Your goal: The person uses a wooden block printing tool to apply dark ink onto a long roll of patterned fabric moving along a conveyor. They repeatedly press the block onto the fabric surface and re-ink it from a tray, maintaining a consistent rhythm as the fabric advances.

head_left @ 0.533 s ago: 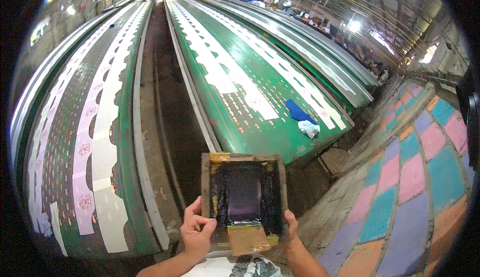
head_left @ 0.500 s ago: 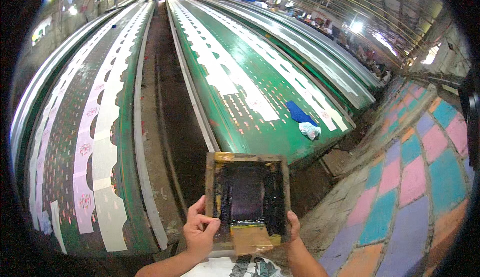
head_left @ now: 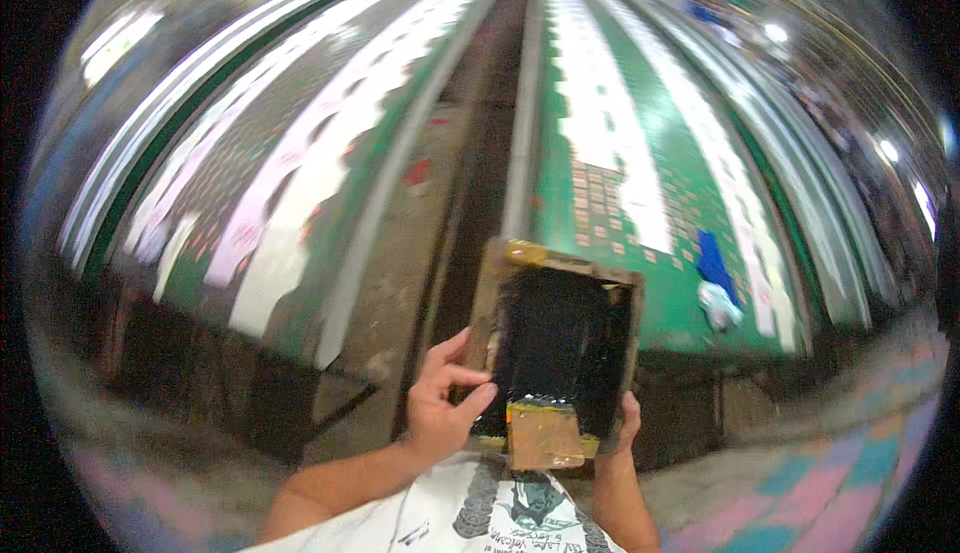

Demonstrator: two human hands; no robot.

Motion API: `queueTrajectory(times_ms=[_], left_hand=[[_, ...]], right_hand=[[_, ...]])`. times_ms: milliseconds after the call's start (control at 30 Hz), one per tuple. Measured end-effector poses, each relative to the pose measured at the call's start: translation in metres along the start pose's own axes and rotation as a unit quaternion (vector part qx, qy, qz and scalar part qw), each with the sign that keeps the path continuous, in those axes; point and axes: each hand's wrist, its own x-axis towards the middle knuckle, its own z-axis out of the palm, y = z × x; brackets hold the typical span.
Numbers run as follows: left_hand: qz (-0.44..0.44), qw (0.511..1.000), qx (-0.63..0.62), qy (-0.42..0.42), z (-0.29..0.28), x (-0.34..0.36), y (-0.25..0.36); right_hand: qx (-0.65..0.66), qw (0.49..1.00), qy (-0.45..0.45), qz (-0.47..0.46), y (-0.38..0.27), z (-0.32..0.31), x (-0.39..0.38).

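In front of my body is a wooden screen-printing frame (head_left: 575, 261), its inside coated black with ink. A flat wooden squeegee (head_left: 543, 437) rests inside at the near end, with a yellowish edge toward the ink. My left hand (head_left: 445, 398) is closed on the frame's left side, thumb and forefinger close together at the edge. On the opposite side, my right hand (head_left: 627, 421) grips the lower right edge; most of its fingers are hidden behind the wood.
Long green tables run away on both sides of a dark aisle (head_left: 470, 168). White scalloped fabric strips (head_left: 610, 103) lie along them. On the right table are a blue cloth (head_left: 712, 258) and a crumpled whitish bundle (head_left: 719, 306). Pink and teal floor patches (head_left: 790, 473) show at lower right.
My view has swung to the right table's left, so the aisle and tables sit further right. Both hands still hold the frame, which now appears higher and further right, slightly tilted.
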Motion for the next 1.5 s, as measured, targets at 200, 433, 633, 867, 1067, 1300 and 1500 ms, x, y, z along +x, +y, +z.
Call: queueTrajectory(times_ms=[200,433,633,867,1067,1300,1500], left_hand=[[-0.018,0.971,0.144,0.190,-0.027,-0.044,0.029],[-0.022,0.890,0.232,0.392,-0.141,-0.087,0.004],[-0.029,0.835,0.150,0.529,-0.212,-0.115,-0.011],[-0.063,0.746,0.164,0.642,-0.227,-0.119,-0.011],[-0.081,0.663,0.316,0.674,-0.256,-0.048,0.014],[0.075,0.625,0.322,0.707,-0.290,0.064,0.025],[0.011,0.610,0.298,0.734,-0.241,0.084,-0.096]], right_hand=[[-0.028,0.980,-0.150,0.129,0.016,0.051,0.058],[-0.124,0.901,-0.295,0.292,0.117,0.197,0.106],[-0.212,0.843,-0.405,0.283,0.196,0.298,0.112],[-0.243,0.792,-0.447,0.338,0.259,0.378,0.132],[-0.318,0.762,-0.517,0.224,0.303,0.478,0.194],[-0.224,0.687,-0.648,0.243,0.316,0.603,0.270],[-0.316,0.652,-0.636,0.265,0.326,0.508,0.348]])
